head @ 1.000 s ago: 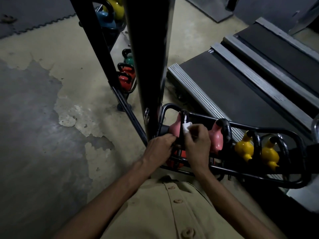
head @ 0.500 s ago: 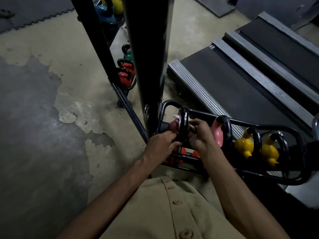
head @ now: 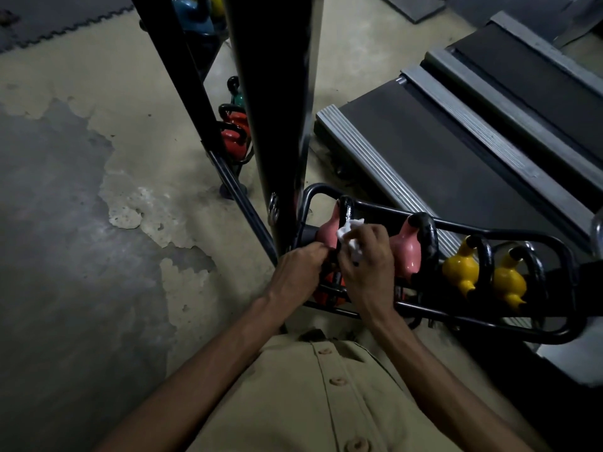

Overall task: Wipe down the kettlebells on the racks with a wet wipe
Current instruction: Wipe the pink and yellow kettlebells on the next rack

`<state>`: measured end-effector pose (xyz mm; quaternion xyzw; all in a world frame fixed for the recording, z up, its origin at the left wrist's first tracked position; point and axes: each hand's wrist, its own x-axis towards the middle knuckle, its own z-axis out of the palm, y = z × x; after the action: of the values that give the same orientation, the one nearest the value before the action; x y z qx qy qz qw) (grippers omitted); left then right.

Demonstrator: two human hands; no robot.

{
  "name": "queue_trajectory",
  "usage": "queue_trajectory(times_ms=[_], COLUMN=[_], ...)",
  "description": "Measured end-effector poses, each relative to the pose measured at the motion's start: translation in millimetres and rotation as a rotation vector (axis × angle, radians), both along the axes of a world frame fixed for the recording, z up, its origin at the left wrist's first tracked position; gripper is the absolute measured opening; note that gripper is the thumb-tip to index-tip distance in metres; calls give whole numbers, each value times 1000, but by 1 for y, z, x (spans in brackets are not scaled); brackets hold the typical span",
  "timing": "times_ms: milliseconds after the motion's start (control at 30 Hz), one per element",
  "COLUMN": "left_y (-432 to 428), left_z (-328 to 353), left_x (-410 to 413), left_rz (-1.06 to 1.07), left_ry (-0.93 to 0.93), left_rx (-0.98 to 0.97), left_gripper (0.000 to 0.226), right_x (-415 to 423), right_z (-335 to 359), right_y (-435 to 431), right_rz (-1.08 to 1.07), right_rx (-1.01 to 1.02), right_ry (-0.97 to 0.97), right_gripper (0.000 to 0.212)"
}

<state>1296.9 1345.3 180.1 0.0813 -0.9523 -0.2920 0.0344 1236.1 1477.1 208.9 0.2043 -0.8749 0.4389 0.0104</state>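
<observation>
A pink kettlebell (head: 329,231) with a black handle sits at the left end of the black rack shelf (head: 489,324). My right hand (head: 367,265) holds a crumpled white wet wipe (head: 349,234) against the right side of that handle. My left hand (head: 298,275) grips the same kettlebell low on its left side, fingers curled. Further right on the shelf stand a second pink kettlebell (head: 408,252) and two yellow kettlebells (head: 461,267), (head: 509,282). Orange-red kettlebells (head: 329,293) on the shelf below show between my hands.
A thick black rack upright (head: 277,109) rises just left of the shelf. Behind it stand red (head: 233,138), green and blue (head: 192,14) kettlebells. Treadmill decks (head: 456,151) lie to the right. Worn concrete floor (head: 81,223) spreads on the left.
My right hand has brought the wipe from the left side of the handle back to its right side and slightly lower. My left hand has stayed on the kettlebell.
</observation>
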Motion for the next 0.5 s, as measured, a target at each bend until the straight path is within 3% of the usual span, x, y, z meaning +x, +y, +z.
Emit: queue_trajectory(times_ms=[67,200,267,333,400,433,500], left_y=[0,0,-1,-1,-1,-2,-4], left_z=[0,-2,-2,0,1,0,-2], left_x=[0,0,0,-1,0,0,1], left_rz=[-4,0,7,2,-6,-6,-6], left_ry=[8,29,30,18,5,-1,-22], left_rx=[14,19,7,4,-3,-9,-40], left_gripper=[19,19,21,22,16,15,24], right_x=[6,-33,-65,-88,-85,-78,-68], right_z=[2,2,-3,-12,-5,2,6], right_y=[7,-10,-22,-30,-37,-41,-42], right_rz=[-68,-330,-391,-490,-462,-456,-328], right_rx=[-98,-479,-685,-793,-794,-667,-293], right_ry=[-169,-781,-1115,-1223,-1161,-968,-484], right_gripper=[8,4,25,59,23,10,8])
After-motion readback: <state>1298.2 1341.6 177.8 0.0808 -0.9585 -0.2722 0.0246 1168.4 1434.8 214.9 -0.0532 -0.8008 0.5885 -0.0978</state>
